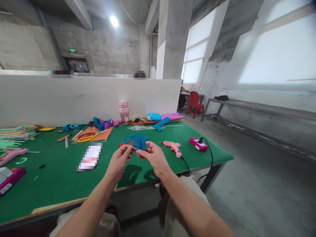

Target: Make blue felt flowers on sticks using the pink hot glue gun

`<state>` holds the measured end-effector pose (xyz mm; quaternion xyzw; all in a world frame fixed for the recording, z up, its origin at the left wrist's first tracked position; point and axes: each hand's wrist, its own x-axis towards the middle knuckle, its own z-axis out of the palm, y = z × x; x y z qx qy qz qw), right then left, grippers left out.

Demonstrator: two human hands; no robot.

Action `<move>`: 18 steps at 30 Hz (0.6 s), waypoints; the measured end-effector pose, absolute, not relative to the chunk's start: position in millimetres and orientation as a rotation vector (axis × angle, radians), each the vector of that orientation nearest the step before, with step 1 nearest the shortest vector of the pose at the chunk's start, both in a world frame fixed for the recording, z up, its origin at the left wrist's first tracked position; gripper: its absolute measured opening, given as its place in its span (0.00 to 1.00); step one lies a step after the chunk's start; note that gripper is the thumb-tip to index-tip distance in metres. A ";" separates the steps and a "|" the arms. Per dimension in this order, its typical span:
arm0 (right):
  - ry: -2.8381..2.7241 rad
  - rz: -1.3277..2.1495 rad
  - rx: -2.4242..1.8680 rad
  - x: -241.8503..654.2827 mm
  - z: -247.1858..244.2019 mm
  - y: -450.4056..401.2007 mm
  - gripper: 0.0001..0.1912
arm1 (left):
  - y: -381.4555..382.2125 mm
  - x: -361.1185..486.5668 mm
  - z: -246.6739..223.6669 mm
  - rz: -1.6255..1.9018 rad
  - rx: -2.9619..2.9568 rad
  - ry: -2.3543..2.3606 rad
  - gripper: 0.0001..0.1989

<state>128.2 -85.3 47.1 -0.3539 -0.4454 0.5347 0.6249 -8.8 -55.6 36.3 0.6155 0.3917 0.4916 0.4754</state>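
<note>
A blue felt-like craft piece (140, 142) with some brown and red at its left side is held up over the near part of the green table. My right hand (155, 157) grips its right and lower edge between thumb and fingers. At its lower left, the fingers of my left hand (120, 158) are pinched together; what lies between them is too small to make out. A thin pale strand seems to hang below the piece. Right of my hands, a pink hot glue gun (174, 147) lies on the table, its black cord running off the front edge.
A magenta power box (198, 144) stands right. Scissors (92, 135) lie on orange sheets (106, 134), near a blurred white card (90, 157). Behind are a pink bottle (123, 111), blue strips (161, 123) and a white partition (89, 95). Another glue gun (13, 154) lies far left.
</note>
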 end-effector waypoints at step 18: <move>-1.023 1.326 -0.872 122.4 43.2 -88.7 0.24 | -54.2 -11.2 37.5 1.007 1.300 0.661 0.12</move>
